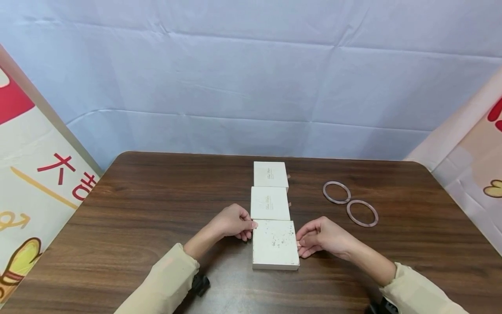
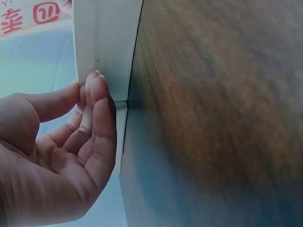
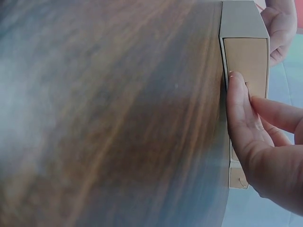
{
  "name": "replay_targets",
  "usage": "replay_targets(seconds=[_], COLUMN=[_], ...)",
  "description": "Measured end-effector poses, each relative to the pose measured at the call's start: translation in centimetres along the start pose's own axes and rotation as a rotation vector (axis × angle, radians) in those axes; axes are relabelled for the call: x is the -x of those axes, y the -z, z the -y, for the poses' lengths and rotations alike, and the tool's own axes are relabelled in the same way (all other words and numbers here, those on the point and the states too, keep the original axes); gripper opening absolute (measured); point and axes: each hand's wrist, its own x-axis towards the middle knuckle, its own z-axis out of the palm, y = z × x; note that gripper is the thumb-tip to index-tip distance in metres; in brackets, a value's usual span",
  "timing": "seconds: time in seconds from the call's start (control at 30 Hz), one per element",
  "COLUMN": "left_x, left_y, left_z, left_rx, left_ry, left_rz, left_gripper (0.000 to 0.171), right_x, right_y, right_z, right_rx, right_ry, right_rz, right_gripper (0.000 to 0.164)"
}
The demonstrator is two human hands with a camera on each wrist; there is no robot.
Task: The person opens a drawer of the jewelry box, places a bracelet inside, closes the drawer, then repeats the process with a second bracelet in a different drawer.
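Three flat white drawer boxes stand in a row on the table. The nearest box [image 1: 276,244] has dark specks on its lid; the middle box [image 1: 270,203] and far box [image 1: 270,174] bear small print. My left hand [image 1: 234,222] holds the near box at its far left corner, thumb at the top edge and fingertips against the side [image 2: 106,47]. On the opposite side, my right hand [image 1: 323,237] pinches a small pull tab between thumb and fingers. The tan drawer front [image 3: 246,59] looks flush with its sleeve in the right wrist view; my fingers mostly hide the tab.
Two pale purple bangles, a farther one [image 1: 337,192] and a nearer one [image 1: 362,213], lie on the brown wooden table [image 1: 157,196] right of the boxes. A light blue cloth [image 1: 251,87] hangs behind the table. Printed cloths flank it left and right.
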Motion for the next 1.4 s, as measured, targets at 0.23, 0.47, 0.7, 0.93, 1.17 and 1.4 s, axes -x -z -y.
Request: replay_targets(seconds=[0.23, 0.47, 0.7, 0.93, 1.17, 1.4], left_x=[0.0, 0.0, -0.5, -1.3, -2.0, -2.7], left_y=[0.2, 0.6, 1.7, 2.6, 2.6, 2.3], left_z=[-0.2, -0.3, -0.5, -0.7, -0.6, -0.2], left_rx=[-0.054, -0.062, -0.034, -0.004, -0.014, -0.001], left_ry=[-0.011, -0.007, 0.015, 0.034, 0.051, 0.054], left_rz=[-0.009, 0.005, 0.006, -0.026, -0.058, -0.059], left_gripper=[0.023, 0.024, 0.026, 0.024, 0.022, 0.021], right_x=[0.0, 0.2, 0.4, 0.5, 0.8, 1.0], right_y=[0.1, 0.2, 0.3, 0.4, 0.6, 0.9], right_z=[0.0, 0.2, 0.2, 0.1, 0.0, 0.0], right_rx=[0.007, 0.016, 0.017, 0.018, 0.019, 0.044], right_ry=[0.006, 0.003, 0.015, 0.023, 0.034, 0.024], right_rz=[0.012, 0.021, 0.044, 0.052, 0.058, 0.058], right_gripper=[0.015, 0.017, 0.019, 0.020, 0.023, 0.023])
